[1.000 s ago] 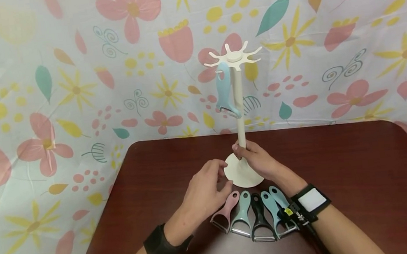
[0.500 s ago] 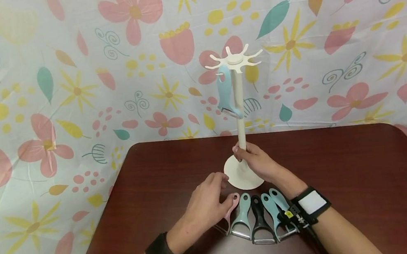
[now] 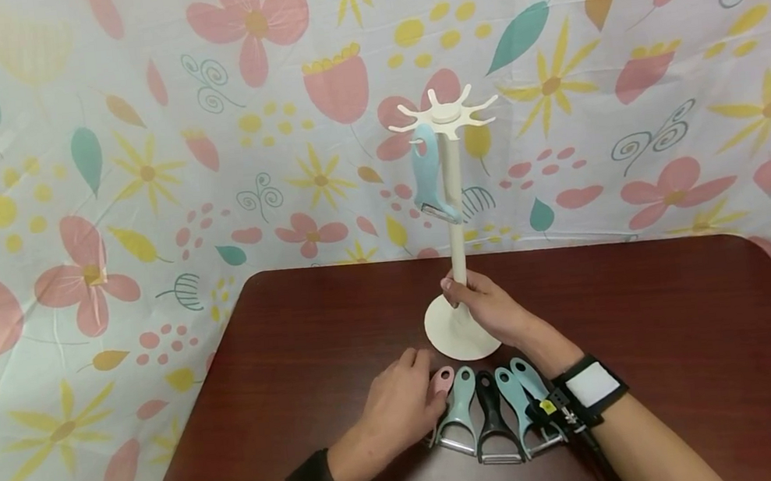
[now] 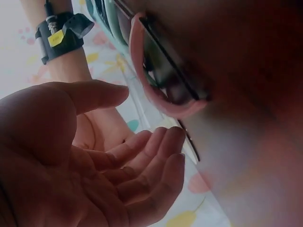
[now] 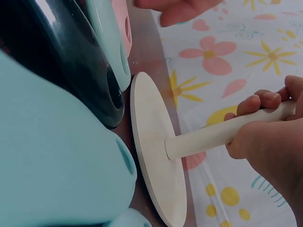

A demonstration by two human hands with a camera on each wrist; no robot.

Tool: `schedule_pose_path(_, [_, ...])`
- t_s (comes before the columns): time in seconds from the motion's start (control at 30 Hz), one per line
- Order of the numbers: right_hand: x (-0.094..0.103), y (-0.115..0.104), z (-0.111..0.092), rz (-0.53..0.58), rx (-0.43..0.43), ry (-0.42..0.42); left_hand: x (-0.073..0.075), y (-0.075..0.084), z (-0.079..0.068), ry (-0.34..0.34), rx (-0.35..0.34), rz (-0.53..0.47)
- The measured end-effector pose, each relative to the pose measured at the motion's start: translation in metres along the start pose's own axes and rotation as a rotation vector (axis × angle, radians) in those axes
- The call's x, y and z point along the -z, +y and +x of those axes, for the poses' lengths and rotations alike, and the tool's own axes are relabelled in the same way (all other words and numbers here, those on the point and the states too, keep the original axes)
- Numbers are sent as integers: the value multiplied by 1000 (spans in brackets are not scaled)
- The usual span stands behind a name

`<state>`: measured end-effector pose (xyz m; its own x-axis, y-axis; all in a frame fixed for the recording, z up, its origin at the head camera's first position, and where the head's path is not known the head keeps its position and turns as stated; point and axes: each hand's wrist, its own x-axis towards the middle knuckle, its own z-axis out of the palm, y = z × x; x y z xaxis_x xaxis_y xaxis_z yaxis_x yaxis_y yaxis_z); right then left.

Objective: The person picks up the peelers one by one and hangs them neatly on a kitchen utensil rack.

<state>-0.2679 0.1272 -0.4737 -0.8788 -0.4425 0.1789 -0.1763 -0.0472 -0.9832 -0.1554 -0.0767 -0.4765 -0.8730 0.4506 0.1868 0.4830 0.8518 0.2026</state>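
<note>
Right of centre in the frame, the right hand (image 3: 494,303) had its fingers wrapped round the pole of the white stand (image 3: 458,248), on which a hanging blue peeler (image 3: 427,169) showed higher up. At lower centre, the left hand (image 3: 398,401), fingers loosely bent and thumb apart, was over the pink peeler (image 3: 445,378), though contact was hard to tell. Rightward on the table (image 3: 337,316) lay a mint peeler (image 3: 462,401), a black peeler (image 3: 491,406) and two light-blue peelers (image 3: 510,386).

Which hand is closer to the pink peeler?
Left. The left hand is close beside the pink peeler, partly hiding it in the head view; the right hand is farther away, gripping the stand's white pole.
</note>
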Motion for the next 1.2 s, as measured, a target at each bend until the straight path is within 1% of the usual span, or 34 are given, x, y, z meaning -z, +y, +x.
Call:
schedule_pose_path(0.13, [-1,1,0,4,5,1,-5,0,-2,-20,6,36])
schedule_pose_path(0.37, [0,0,0,11,-4,1,-9,1,0,-63,25,67])
schedule_pose_path(0.57, [1,2,-1,3,4,0,-12,1,1,-59,36,82])
schedule_pose_path(0.8, [0,4,1,0,14,-4,-10,1,1,-69,49,70])
schedule_pose_path(0.93, [1,3,1,-14,15,-8,-8,-1,1,-65,46,58])
schedule_pose_path(1.1, [1,2,1,-32,22,-10,-5,-3,1,-45,39,27])
schedule_pose_path(1.2, [1,3,2,-30,21,-10,-1,-4,0,-24,51,-3])
